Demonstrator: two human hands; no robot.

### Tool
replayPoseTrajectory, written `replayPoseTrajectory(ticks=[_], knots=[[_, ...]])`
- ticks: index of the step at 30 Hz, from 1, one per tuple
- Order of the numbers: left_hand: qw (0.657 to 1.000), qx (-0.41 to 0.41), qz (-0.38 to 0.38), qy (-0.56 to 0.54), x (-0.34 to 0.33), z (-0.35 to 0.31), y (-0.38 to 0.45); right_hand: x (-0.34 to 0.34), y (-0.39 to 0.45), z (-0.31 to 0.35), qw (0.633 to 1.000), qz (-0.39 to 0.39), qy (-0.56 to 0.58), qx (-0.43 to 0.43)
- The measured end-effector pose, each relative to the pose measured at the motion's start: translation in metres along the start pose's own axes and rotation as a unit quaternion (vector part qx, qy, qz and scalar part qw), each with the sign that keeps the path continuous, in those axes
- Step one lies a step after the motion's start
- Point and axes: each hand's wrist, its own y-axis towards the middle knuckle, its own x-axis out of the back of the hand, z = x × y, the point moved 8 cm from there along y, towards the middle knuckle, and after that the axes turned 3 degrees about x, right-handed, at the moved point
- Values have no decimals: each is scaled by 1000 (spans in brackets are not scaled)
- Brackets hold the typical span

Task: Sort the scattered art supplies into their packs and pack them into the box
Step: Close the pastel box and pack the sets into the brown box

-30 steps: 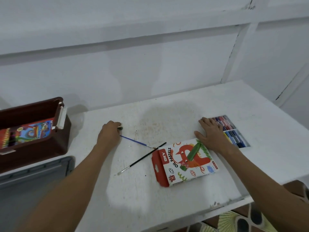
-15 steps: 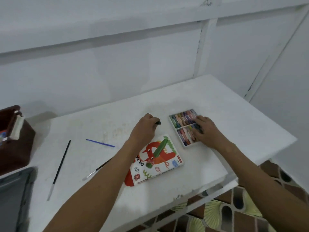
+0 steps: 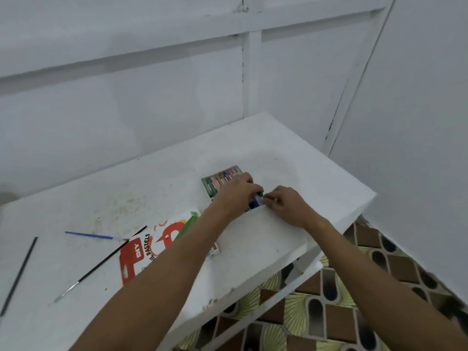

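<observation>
Head view: at centre frame the left hand [image 3: 236, 192] pinches a dark green pastel [image 3: 259, 193] over the open tray [image 3: 215, 184] on the counter [image 3: 291, 158]; the right hand [image 3: 285, 206], fingers curled, steadies the tray's near edge. Pastels are probably light, waxy and brittle: grip mid-length, gently. Half a second earlier the left hand was short of the tray; the sleeve [image 3: 141, 252] and brushes [image 3: 88, 235] lie unmoved, lower left.
</observation>
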Motion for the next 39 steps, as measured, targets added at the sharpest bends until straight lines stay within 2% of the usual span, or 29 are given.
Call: replayPoseTrajectory(ticks=[5, 11, 14, 18, 25, 32, 36, 39], knots=[[1000, -9, -4, -4, -7, -2, -1, -1, 2, -4, 999, 27, 22, 13], [999, 32, -2, -41, -8, 10, 3, 2, 4, -3, 996, 23, 84, -3], [999, 27, -16, -16, -10, 12, 0, 1, 8, -4, 995, 3, 99, -19], [999, 45, 10, 4, -13, 14, -3, -1, 12, -6, 994, -12, 100, -42], [994, 77, 64, 49, -19, 11, -10, 0, 12, -7, 988, 17, 139, -57], [990, 55, 80, 102, -29, 11, -17, -1, 15, -8, 993, -2, 95, -70], [992, 62, 105, 19, -28, 20, -23, 2, 13, -2, 993, -8, 92, -77], [989, 117, 26, -89, -4, 42, -35, 4, 13, 8, 994, -29, 77, -70]])
